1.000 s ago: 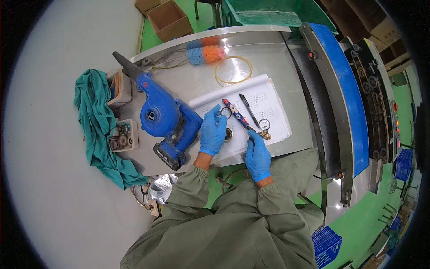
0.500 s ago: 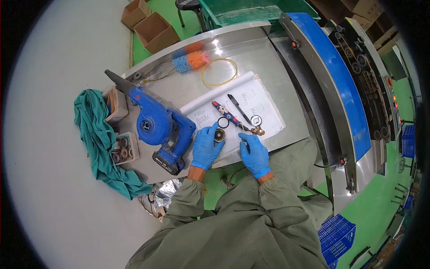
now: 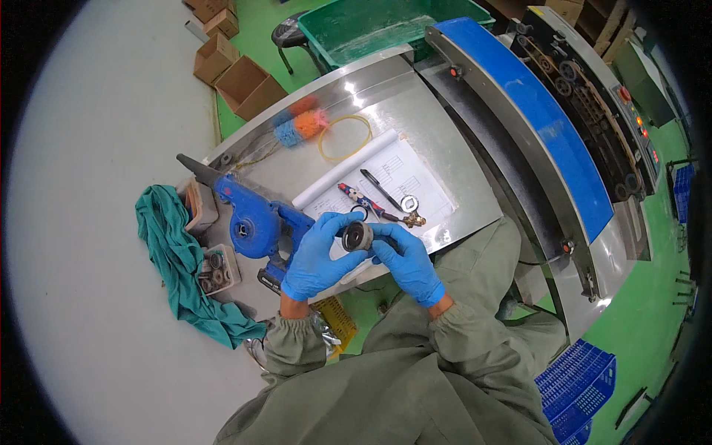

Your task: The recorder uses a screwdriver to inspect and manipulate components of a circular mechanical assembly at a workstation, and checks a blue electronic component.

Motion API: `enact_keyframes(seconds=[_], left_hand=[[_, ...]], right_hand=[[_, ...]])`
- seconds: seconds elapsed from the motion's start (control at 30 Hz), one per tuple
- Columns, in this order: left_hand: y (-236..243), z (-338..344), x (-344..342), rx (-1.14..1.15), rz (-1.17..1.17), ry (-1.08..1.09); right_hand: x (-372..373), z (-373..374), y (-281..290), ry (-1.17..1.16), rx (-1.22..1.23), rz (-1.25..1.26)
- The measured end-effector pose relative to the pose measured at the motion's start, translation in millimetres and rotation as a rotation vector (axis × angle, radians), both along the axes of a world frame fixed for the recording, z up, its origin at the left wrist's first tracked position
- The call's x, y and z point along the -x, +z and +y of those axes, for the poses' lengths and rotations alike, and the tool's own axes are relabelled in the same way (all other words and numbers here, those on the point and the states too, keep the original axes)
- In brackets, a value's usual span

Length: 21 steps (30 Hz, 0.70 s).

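Observation:
My left hand [image 3: 320,258], in a blue glove, grips a round, dark metal ring-shaped part [image 3: 357,236] between thumb and fingers. Its round opening is tilted up toward me. From the other side, my right hand [image 3: 408,262], also gloved, closes on the same part with bent fingers; its fingertips are partly hidden. Just beyond the hands, printed sheets [image 3: 432,196] lie on the metal table. On them rest a tool with a patterned handle [image 3: 357,195], a black pen [image 3: 381,190], a silver ring [image 3: 409,203] and a small brass-coloured piece [image 3: 414,220]. A black ring [image 3: 360,211] is partly covered by my left fingers.
A blue cordless blower [image 3: 256,226] lies left of the hands, beside a green cloth [image 3: 167,245] and a tub of round metal parts [image 3: 236,265]. A fluffy duster [image 3: 300,127] and yellow loop [image 3: 321,141] lie farther back. The blue-topped machine [image 3: 530,122] stands right.
My right hand has come in to the round part beside my left hand. The part is raised and tilted. The view has shifted, with the table appearing slightly farther left.

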<state>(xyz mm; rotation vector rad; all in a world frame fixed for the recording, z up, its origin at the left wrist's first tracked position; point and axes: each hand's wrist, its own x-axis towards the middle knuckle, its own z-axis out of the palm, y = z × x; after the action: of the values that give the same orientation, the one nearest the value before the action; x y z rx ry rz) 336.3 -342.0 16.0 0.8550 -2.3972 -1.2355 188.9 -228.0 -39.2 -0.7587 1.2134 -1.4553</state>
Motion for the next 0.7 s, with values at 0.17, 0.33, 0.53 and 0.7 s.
enact_keyframes(seconds=[0.17,0.33,0.53,0.7], left_hand=[[35.9,-6.0,8.7,0.042,-0.025,-0.105],[40.9,-4.4,16.4,-0.026,0.062,-0.127],[58.1,0.4,27.9,0.077,0.032,-0.168],[76.6,14.0,41.6,0.293,-0.071,-0.128]], right_hand=[[0.8,5.9,27.1,0.008,0.114,-0.303],[4.4,9.8,35.6,-0.033,0.179,-0.384],[9.3,13.6,41.9,-0.057,0.193,-0.438],[8.9,9.2,40.1,-0.069,0.176,-0.513]])
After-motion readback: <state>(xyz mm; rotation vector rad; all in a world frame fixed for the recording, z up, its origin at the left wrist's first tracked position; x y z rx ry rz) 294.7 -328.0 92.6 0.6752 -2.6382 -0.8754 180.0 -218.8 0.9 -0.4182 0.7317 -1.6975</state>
